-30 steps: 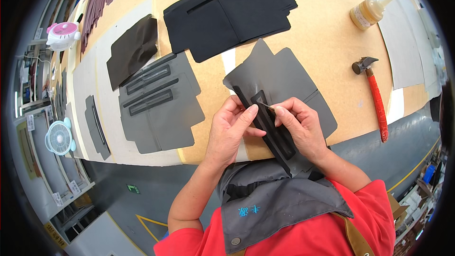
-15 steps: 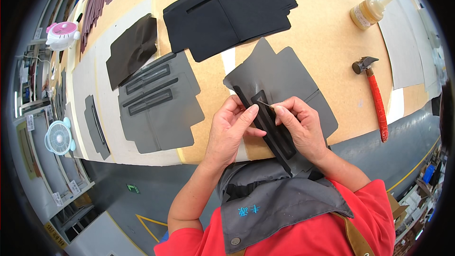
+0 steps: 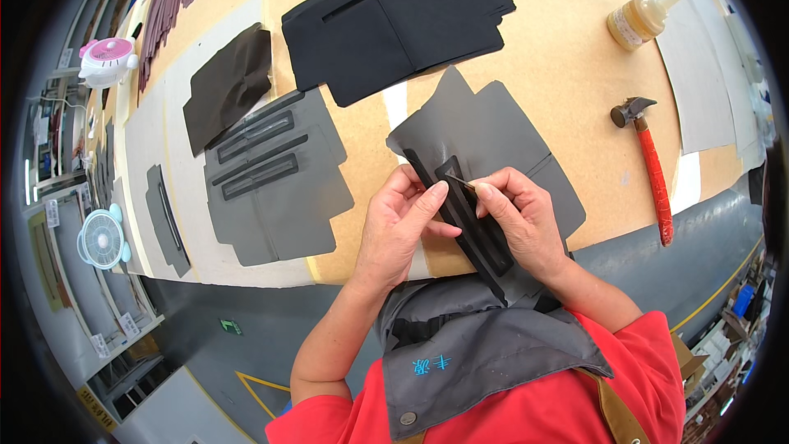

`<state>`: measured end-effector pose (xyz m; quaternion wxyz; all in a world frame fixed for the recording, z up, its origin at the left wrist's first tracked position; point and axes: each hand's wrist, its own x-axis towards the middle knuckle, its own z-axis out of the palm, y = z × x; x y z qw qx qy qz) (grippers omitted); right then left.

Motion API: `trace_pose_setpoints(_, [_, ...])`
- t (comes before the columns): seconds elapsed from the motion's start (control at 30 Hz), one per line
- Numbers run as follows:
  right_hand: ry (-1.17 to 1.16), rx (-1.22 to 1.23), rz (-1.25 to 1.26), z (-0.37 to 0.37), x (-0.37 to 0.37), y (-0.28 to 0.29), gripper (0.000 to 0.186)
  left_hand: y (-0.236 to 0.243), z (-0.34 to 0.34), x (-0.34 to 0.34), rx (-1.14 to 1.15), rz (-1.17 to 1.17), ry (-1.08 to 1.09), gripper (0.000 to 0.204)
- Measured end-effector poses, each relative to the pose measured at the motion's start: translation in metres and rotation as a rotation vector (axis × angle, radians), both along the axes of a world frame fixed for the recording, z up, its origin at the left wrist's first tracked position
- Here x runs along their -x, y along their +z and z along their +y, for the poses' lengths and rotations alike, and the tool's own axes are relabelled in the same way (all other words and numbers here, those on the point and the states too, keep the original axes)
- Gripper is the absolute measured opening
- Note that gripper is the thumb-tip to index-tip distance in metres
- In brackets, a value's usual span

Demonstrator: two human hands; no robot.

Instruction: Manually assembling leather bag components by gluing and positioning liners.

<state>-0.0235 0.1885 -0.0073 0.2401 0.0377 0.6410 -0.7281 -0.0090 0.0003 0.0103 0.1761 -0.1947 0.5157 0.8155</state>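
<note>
A dark grey cut panel [image 3: 514,127] lies over the table's near edge, its lower end reaching my apron. On it are a long black strip [image 3: 422,168] and, beside that, a narrow black rectangular frame [image 3: 496,256]. My left hand [image 3: 390,230] is closed, thumb and fingers pinching at the strip's edge. In my right hand [image 3: 524,218], thumb and forefinger grip a thin pointed tool [image 3: 461,182], its tip at the upper end of the black frame. Fingers cover most of the tool, so its exact kind does not show.
Left lies another grey panel [image 3: 283,218] with black frames, overlapped by a dark brown piece [image 3: 230,82]. Folded black panels [image 3: 411,25] lie at the back. Right are a glue bottle [image 3: 637,23] and a red-handled hammer [image 3: 652,168]. Small fans [image 3: 104,238] stand far left.
</note>
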Motion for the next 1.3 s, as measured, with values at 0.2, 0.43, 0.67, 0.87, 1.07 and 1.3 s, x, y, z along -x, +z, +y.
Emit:
trace_pose_setpoints(0.2, [-0.004, -0.010, 0.011, 0.001, 0.000, 0.000, 0.022, -0.002, -0.001, 0.000, -0.003, 0.002, -0.005, 0.024])
trace_pose_setpoints(0.43, [-0.064, 0.053, 0.174, 0.006, 0.003, -0.012, 0.019, -0.007, -0.005, -0.004, 0.038, 0.000, 0.002, 0.027])
trace_pose_setpoints(0.67, [0.427, -0.129, 0.340, 0.030, 0.028, -0.004, 0.021, 0.001, -0.019, -0.001, 0.001, -0.158, 0.069, 0.033])
trace_pose_setpoints(0.87, [0.622, -0.137, 0.519, 0.034, 0.057, -0.005, 0.021, 0.007, -0.028, -0.001, 0.265, -0.285, -0.067, 0.042])
trace_pose_setpoints(1.07, [0.664, -0.120, 0.547, 0.032, 0.070, -0.005, 0.022, 0.006, -0.035, -0.005, 0.196, -0.278, -0.137, 0.036])
trace_pose_setpoints(1.3, [0.637, -0.108, 0.549, 0.033, 0.070, -0.011, 0.022, 0.005, -0.036, -0.016, 0.072, -0.287, -0.174, 0.040])
